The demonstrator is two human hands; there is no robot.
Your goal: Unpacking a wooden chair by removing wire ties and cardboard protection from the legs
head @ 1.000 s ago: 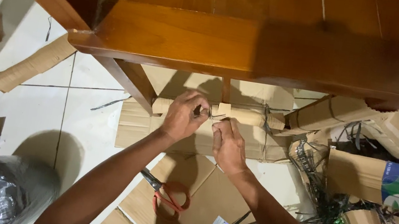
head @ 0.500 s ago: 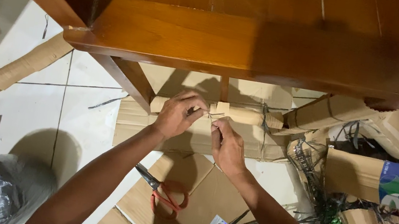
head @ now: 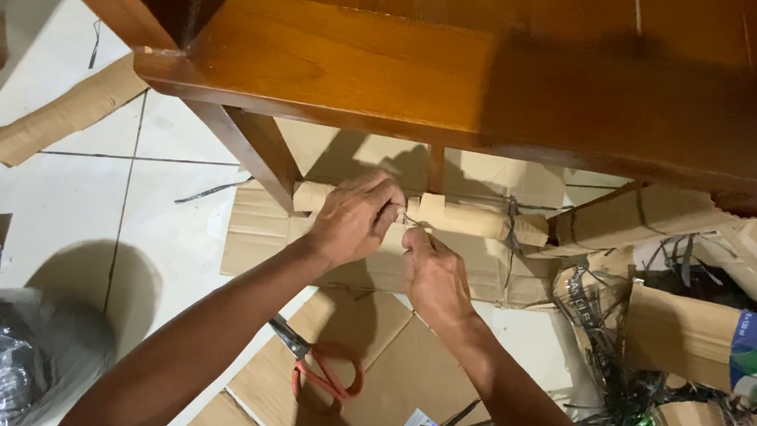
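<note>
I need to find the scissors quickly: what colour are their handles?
Orange-red handles on the scissors, lying on flat cardboard; clearest in the head view.

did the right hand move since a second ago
Yes, slightly. The right hand has drawn up and closer to the cardboard roll and the left hand, judged against the scissors.

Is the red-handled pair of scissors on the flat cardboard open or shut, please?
Shut: the red-handled scissors lie with their dark blades together as one point, loops side by side, untouched by either hand.
</note>
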